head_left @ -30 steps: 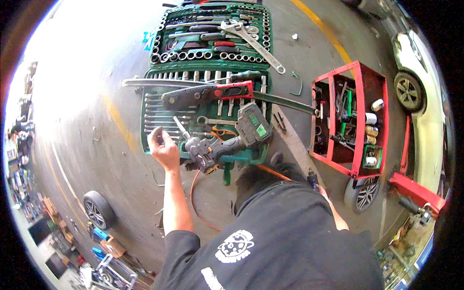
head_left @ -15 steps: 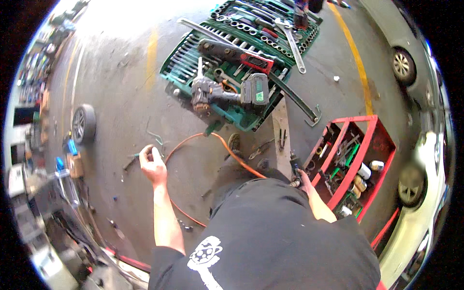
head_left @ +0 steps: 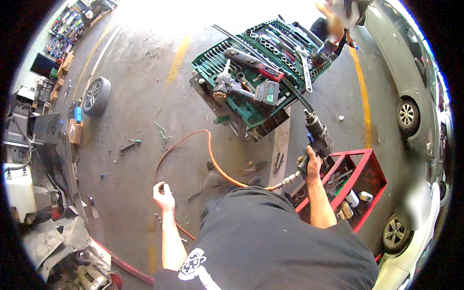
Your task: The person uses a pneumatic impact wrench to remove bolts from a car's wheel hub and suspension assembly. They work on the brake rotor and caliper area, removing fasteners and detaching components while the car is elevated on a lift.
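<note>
My right hand (head_left: 314,164) grips the handle of a dark air impact wrench (head_left: 319,137), its nose pointing up and away from me. An orange air hose (head_left: 220,166) joins the handle's base through a metal fitting (head_left: 290,179) and loops left across the floor. My left hand (head_left: 165,197) is raised at the left of my body with curled fingers; what they hold, if anything, is hidden. Ahead stands an opened green socket set (head_left: 251,113) with wrenches and sockets. On it lie a cordless impact wrench (head_left: 241,92), a black-and-red tool (head_left: 256,65) and an adjustable wrench (head_left: 306,72).
A red tool tray (head_left: 372,179) with tools and cans stands at my right. Parked cars (head_left: 406,72) line the right side. A wheel (head_left: 97,96) stands at left, near car parts (head_left: 46,193). Another person's hand (head_left: 333,29) is beyond the socket set.
My right hand has lifted the air impact wrench from beside the red tray, up and forward. My left hand sits lower in view. The view has shifted, and the other person shows more.
</note>
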`<state>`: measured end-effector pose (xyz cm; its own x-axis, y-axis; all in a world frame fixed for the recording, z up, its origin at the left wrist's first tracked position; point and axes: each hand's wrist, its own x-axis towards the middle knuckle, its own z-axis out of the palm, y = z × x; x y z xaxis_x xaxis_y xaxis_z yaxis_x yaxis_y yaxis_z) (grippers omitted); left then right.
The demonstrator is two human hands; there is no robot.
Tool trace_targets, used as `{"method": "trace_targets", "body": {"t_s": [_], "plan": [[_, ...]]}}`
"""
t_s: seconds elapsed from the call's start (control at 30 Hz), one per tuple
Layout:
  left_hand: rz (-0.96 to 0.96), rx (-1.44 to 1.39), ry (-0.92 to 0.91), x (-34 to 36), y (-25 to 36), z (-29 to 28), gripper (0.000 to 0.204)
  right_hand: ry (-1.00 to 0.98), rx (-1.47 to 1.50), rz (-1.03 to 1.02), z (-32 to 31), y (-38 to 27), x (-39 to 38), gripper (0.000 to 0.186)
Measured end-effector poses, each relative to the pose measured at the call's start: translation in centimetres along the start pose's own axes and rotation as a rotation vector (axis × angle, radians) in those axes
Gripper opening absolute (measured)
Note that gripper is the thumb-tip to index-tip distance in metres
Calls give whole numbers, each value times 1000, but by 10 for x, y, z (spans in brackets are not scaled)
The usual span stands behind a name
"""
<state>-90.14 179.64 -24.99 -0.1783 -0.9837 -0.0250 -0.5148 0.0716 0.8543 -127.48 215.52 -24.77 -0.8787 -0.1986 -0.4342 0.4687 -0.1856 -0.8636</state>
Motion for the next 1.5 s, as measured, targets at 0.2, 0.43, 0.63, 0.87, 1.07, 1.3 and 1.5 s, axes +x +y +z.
{"method": "trace_targets", "body": {"t_s": [0.2,0.43,0.63,0.87,1.07,1.3,1.5], "plan": [[34,26,-52,33,-22,-12,14,6,-34,-203,59,-16,-6,34],[-171,27,-192,137,-54,-18,13,77,-105,-75,135,-55,-1,30],[-231,-157,-265,247,-22,15,13,97,197,14,206,-83,46,24],[-47,-410,-192,324,93,61,12,32,427,123,267,-102,201,22],[604,-534,-267,337,260,1,17,123,139,67,251,-87,339,29],[1136,-466,-856,335,384,-23,24,146,-27,143,262,-90,365,30],[985,-706,-1070,387,418,27,53,220,-13,134,244,-87,349,24]]}}
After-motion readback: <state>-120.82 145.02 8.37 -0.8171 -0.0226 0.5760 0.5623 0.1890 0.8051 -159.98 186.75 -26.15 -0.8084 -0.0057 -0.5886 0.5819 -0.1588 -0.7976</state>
